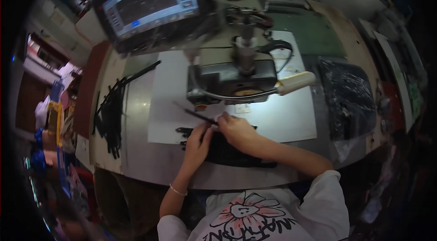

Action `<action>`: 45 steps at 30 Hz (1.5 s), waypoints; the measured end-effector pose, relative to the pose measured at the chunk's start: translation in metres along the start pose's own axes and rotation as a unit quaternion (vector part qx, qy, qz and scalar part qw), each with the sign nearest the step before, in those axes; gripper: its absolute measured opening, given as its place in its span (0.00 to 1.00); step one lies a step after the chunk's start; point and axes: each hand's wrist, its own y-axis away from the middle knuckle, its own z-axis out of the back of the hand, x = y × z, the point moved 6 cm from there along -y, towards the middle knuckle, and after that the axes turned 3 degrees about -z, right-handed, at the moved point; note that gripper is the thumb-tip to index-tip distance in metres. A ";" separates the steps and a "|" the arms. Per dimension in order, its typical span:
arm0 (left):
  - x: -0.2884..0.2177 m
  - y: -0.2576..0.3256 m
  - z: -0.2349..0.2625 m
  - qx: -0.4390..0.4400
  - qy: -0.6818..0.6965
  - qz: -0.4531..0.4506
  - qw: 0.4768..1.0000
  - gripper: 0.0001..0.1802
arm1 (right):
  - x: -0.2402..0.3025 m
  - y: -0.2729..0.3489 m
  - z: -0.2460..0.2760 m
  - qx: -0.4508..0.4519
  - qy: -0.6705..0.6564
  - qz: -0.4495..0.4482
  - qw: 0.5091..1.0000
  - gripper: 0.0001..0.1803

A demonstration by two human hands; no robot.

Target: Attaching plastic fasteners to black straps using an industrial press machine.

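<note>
In front of the machine head, a thin black strip (195,113) slants up and to the left from my fingers. My right hand (237,131) pinches it near its lower end. Close beside, my left hand (198,143) has thumb and fingers closed at that same end of the strip; the exact grip is partly hidden. Beneath my hands and wrists lies a pile of similar black strips (227,152), partly covered by my right forearm. A small pale piece (242,108) rests under the machine's light, just beyond my right hand.
The sewing-style machine head (232,77) stands beyond my hands, its lever with a cream handle (296,83) jutting right. A white sheet (298,123) covers the metal tabletop's middle. More black strips (109,120) lie left. A plastic-wrapped dark bundle (348,100) sits right. A screen (152,2) stands behind.
</note>
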 end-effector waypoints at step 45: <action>-0.026 -0.055 -0.032 0.219 -0.333 -0.117 0.910 0.26 | -0.249 0.217 0.194 -0.248 0.225 -0.460 0.822 0.21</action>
